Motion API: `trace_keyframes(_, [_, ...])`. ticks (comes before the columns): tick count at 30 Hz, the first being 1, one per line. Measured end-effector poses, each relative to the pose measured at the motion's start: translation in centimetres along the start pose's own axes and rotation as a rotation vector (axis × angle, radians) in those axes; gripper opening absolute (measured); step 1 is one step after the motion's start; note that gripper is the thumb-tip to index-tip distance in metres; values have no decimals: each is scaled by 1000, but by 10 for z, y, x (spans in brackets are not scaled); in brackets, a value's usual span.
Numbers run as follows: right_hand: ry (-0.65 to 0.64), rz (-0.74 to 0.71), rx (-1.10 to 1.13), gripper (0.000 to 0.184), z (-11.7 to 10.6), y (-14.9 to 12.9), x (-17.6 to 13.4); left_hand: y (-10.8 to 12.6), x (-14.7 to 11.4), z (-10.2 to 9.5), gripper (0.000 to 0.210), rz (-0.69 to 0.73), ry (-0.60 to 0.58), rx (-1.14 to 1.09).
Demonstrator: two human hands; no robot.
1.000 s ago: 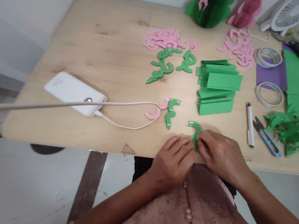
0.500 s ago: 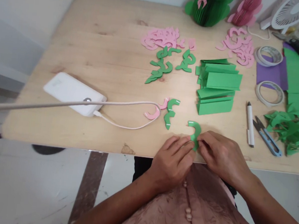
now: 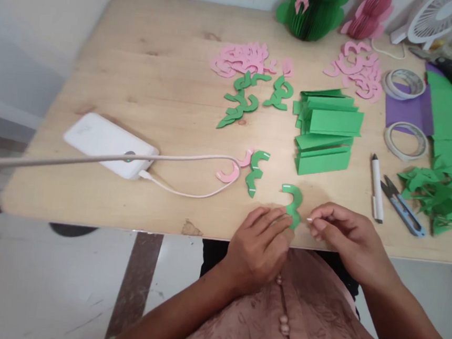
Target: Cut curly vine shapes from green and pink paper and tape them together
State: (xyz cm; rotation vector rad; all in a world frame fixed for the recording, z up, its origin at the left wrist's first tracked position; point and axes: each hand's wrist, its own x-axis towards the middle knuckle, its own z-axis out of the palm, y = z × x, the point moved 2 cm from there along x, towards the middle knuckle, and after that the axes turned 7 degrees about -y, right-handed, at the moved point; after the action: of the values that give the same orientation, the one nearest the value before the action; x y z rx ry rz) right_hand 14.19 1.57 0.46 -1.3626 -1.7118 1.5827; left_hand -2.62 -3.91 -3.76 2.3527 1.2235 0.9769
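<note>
My left hand [image 3: 261, 241] rests at the table's front edge, its fingertips pressing a green paper cutout [image 3: 295, 202] with a wavy, 3-like outline against the wood. A short white strip shows at the cutout's upper end, and the fingers hide part of its lower left. Just to the right, apart from the cutout, my right hand [image 3: 341, 235] pinches a tiny white strip [image 3: 309, 219] between thumb and forefinger; it looks like a bit of tape or backing. Left of the cutout lie another green cutout [image 3: 254, 174] with white strips and pink cutouts [image 3: 229, 174].
A white power bank [image 3: 109, 143] has a cable [image 3: 187, 159] looping near the cutouts. Folded green papers [image 3: 328, 131], pink cutouts [image 3: 241, 59], tape rolls [image 3: 406, 140], a pen [image 3: 377, 188], thread snips [image 3: 402, 208] and green scraps [image 3: 437, 196] lie around. Behind stands a green honeycomb paper piece [image 3: 313, 11].
My right hand has moved right, away from the green cutout, with a tiny white strip now visible in its pinch. My left hand stays on the cutout.
</note>
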Motion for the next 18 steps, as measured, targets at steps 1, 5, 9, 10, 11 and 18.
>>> trace_keyframes(1, [0, 22, 84, 10, 0, 2, 0, 0, 0, 0, 20, -2, 8, -17])
trace_keyframes(5, [-6, 105, 356, 13, 3, 6, -2, 1, 1, -5, 21, -34, 63, -126])
trace_keyframes(9, [-38, 111, 427, 13, 9, 4, -5, 4, 3, -14, 24, -153, 172, -326])
trace_keyframes(10, [-37, 88, 401, 12, 10, 4, -6, 6, 4, -17, 25, -200, 200, -369])
trace_keyframes(11, [-31, 60, 354, 11, 11, 2, -8, 7, 5, -18, 26, -248, 221, -403])
trace_keyframes(18, [101, -342, -332, 21, 18, -11, -22, 15, 13, -19, 23, -364, 305, -475])
